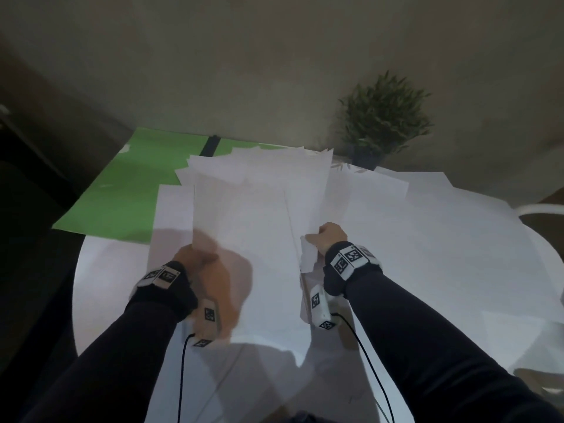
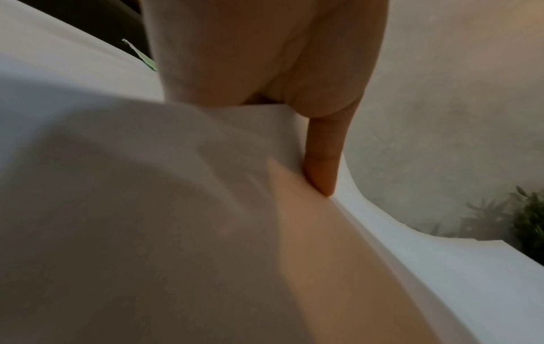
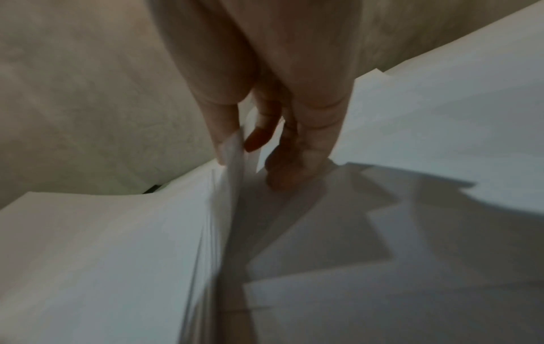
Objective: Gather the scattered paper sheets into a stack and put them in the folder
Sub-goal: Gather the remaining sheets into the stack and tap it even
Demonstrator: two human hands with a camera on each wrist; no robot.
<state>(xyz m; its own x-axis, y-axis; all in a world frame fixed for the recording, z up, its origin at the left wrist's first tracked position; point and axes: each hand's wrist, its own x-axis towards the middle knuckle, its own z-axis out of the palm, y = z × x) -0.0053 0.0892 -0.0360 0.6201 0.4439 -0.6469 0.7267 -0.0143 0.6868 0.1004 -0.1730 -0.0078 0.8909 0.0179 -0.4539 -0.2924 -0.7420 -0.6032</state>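
White paper sheets [image 1: 244,209], long axis pointing away, pinched by left hand [image 1: 192,257], right hand [image 1: 331,236].

A round white bench [image 1: 457,285] stands against a plain beige wall [image 1: 244,56] in dim light, with a small potted plant [image 1: 381,117] at the bench's far edge by the wall.

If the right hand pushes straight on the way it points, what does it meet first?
Probably nothing solid soon: the right hand, gripping the stack, points toward the far table edge, left of the plant. Then the wall; depth unclear.
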